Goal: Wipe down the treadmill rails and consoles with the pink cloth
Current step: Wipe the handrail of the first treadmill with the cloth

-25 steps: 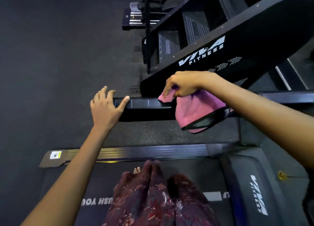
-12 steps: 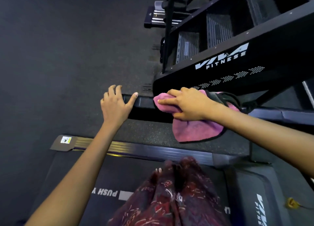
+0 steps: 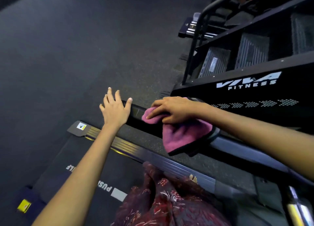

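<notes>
The black treadmill handrail (image 3: 136,112) is the ref. landmark, running from frame centre toward lower right. Right hand (image 3: 171,109) lies on top of the rail w/ fingers curled over a pink microfibre cloth with dark edging (image 3: 180,134), pressing it to the rail; the cloth's loose part hangs off the near side of the rail. Left hand (image 3: 115,109) sits at the rail's far end, fingers spread and straight, thumb touching the rail tip, gripping nothing. Beyond the rail: black "VIVA FITNESS" machine panel (image 3: 246,90). Below the rail: dark treadmill belt (image 3: 71,166).
</notes>
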Demonstrator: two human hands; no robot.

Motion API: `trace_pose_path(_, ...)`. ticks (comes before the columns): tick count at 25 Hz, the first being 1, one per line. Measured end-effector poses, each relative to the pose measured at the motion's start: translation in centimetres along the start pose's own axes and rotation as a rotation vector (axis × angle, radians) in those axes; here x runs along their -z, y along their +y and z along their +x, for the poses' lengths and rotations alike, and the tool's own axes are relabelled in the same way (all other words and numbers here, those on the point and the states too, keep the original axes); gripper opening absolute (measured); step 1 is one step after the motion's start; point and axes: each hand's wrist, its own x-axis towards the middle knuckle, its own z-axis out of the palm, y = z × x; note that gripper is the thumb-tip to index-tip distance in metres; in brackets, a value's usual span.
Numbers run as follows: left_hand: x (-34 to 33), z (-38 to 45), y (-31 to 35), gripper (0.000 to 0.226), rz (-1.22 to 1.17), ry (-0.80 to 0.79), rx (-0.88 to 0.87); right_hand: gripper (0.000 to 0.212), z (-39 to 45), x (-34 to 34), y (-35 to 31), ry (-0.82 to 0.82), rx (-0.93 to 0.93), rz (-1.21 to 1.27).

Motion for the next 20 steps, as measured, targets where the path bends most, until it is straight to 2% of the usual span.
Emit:
trace_pose_path(2,0.2,-0.4,1.2,0.070,-0.030,-0.026,0.164,0.052,-1.8,0.1,2.2,-0.077,0.119,0.119)
trace_pose_path(5,0.2,-0.8,2.7,0.074,-0.099,-0.042,0.366,0.055,-4.2,0.0,6.2,-0.175,0.117,0.340)
trace_pose_path(8,0.5,-0.2,4.2,0.069,-0.211,-0.059,0.590,0.052,-2.2,-0.9,6.7,-0.063,0.152,0.497)
trace_pose_path(11,0.5,0.4,5.6,0.057,-0.368,0.003,0.801,0.056,-0.1,-1.5,5.8,-0.009,0.154,0.640)
trace_pose_path(13,0.1,0.5,6.1,0.055,-0.383,0.080,0.839,0.055,-0.3,-2.3,6.3,0.001,0.161,0.745)
trace_pose_path(16,-0.7,0.2,6.2,0.054,-0.298,0.163,0.809,0.043,-1.8,-4.3,7.4,-0.025,0.137,0.855)
trace_pose_path(18,-1.0,0.3,6.0,0.052,-0.270,0.185,0.781,0.035,-1.4,-5.1,8.1,-0.012,0.121,0.958)
trace_pose_path(20,-0.9,0.5,5.9,0.051,-0.256,0.194,0.771,0.035,0.9,-5.2,8.2,0.013,0.070,1.035)
